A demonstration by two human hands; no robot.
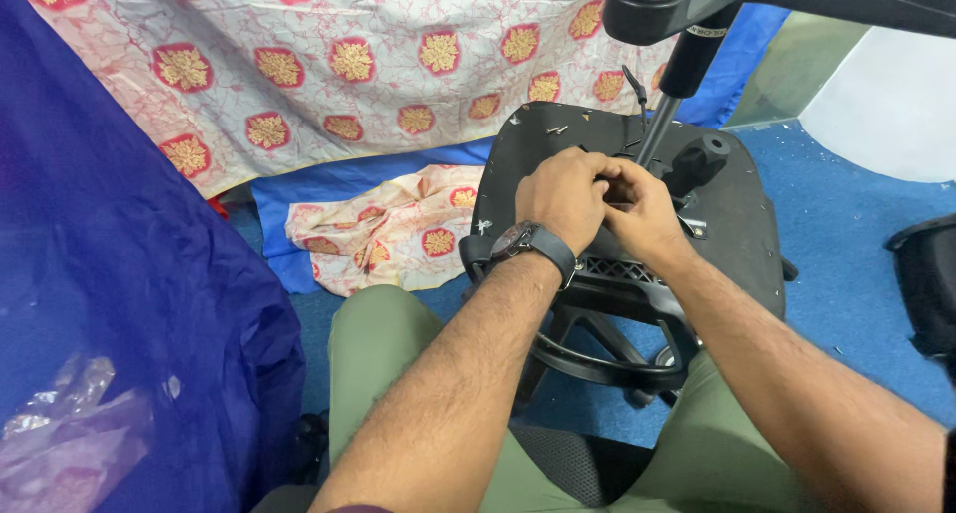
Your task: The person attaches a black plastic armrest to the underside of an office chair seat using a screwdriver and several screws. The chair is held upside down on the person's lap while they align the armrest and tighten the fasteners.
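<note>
Both forearms are bare. A black wristwatch (528, 242) with a dark strap circles the left wrist. The trousers (388, 359) are olive green.

Two bare hands: left hand (563, 192), right hand (642, 209); one wristwatch (533, 242), black, on left wrist; one black chair seat (742, 214), upturned; one gas-lift column (687, 70); one round black knob (712, 152); few loose screws (556, 129), exact count unclear; two patterned red-and-cream cloths: large one (349, 65), crumpled one (388, 229); one blue tarp (119, 274); one clear plastic wrapper (60, 423).
</note>
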